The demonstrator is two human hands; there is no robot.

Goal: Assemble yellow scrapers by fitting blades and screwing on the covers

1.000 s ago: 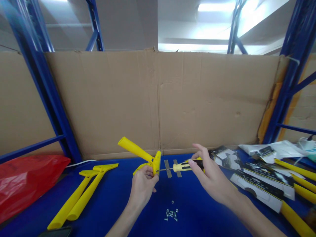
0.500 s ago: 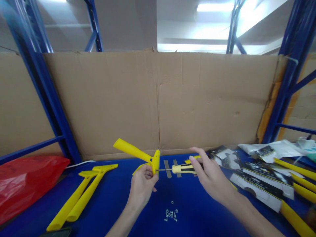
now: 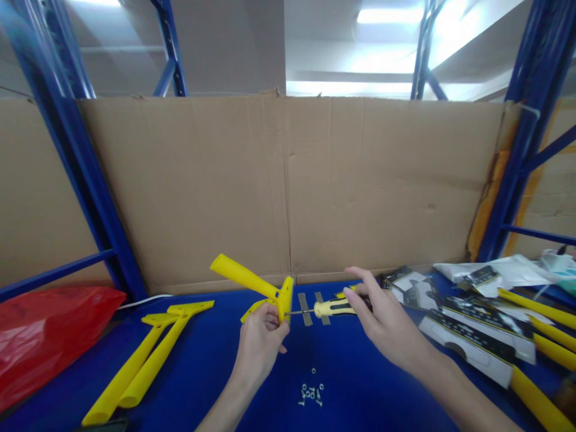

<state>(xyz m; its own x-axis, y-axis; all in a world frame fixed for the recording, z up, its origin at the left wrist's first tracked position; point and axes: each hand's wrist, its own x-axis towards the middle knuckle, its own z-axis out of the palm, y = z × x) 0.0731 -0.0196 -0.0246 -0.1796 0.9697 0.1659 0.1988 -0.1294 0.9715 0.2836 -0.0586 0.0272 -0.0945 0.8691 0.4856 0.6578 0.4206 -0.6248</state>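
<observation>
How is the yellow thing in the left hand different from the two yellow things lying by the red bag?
The held yellow piece is in the left hand; the two lying yellow pieces rest on the blue table. The held yellow piece's tube points away; the two lying yellow pieces' tubes point toward the person. The screwdriver meets only the held yellow piece. All are yellow with tubes.

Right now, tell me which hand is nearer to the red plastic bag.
Left. The left hand, holding a yellow part, is to the right of the red plastic bag; the right hand, at the screwdriver, is farther right.
</observation>
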